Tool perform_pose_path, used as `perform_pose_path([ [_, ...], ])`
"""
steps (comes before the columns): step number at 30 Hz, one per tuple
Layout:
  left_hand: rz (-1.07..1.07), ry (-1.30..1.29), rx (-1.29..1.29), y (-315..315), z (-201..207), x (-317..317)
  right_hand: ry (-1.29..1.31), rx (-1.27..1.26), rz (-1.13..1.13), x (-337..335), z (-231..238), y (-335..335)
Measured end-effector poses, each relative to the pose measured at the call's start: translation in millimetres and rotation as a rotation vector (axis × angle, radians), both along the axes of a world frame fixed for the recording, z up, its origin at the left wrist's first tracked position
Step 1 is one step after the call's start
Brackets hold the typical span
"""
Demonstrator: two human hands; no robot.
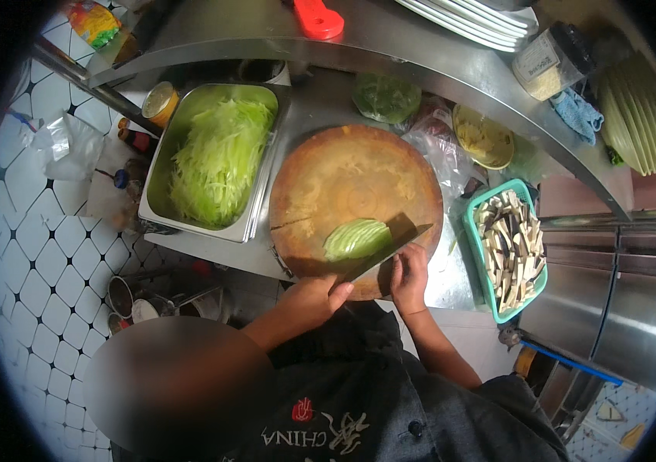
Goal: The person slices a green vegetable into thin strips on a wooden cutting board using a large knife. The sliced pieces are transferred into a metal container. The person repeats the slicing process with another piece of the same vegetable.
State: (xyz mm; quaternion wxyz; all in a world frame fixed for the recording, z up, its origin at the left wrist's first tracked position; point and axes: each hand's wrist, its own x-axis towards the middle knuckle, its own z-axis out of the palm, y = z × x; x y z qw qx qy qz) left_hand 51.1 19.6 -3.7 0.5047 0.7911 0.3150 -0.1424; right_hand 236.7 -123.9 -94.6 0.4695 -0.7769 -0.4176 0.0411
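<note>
A wide-bladed kitchen knife (pixel 386 254) lies slantwise over the near part of a round wooden chopping board (pixel 343 169). My left hand (pixel 315 296) is closed around its handle end, at the board's near edge. My right hand (pixel 411 277) has bent fingers close against the near side of the blade; what they hold, if anything, is hidden. Thin, overlapping slices of a pale green vegetable (pixel 357 239) lie fanned on the board, just beyond the blade.
Left of the board, a deep steel pan (pixel 254 223) holds pale green shreds. A green basket (pixel 511 314) of dark-edged strips stands at right. Behind are a yellowish bowl (pixel 506 152) and a bagged green vegetable (pixel 386 96). A steel shelf (pixel 420 58) overhangs the counter's back, bearing stacked plates (pixel 466 27).
</note>
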Motion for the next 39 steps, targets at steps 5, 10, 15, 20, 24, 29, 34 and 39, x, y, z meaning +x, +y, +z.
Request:
perform_pose_path([
  [5,-0.034,-0.063,0.017,2,9,-7,-0.001,-0.007,0.008,-2,-2,-2],
  [10,-0.007,-0.073,-0.02,3,59,-38,-0.088,-0.031,0.025,-2,2,1],
  [15,0.009,-0.069,0.027,-1,62,-55,-0.039,-0.031,0.008,-4,3,0],
  [20,0.001,0.003,0.024,0,61,-49,0.0,-0.013,-0.007,-3,1,0],
  [24,-0.04,0.036,0.051,2,63,-45,0.01,-0.011,-0.002,-3,3,0],
  [29,-0.065,0.065,0.05,5,66,-36,0.003,-0.025,-0.004,-3,-2,-3],
  [34,-0.038,0.005,-0.008,8,52,-19,-0.051,-0.014,-0.014,-4,-15,-7],
  [39,0.004,-0.03,-0.025,2,5,13,-0.044,0.006,0.012,-3,-14,-7],
])
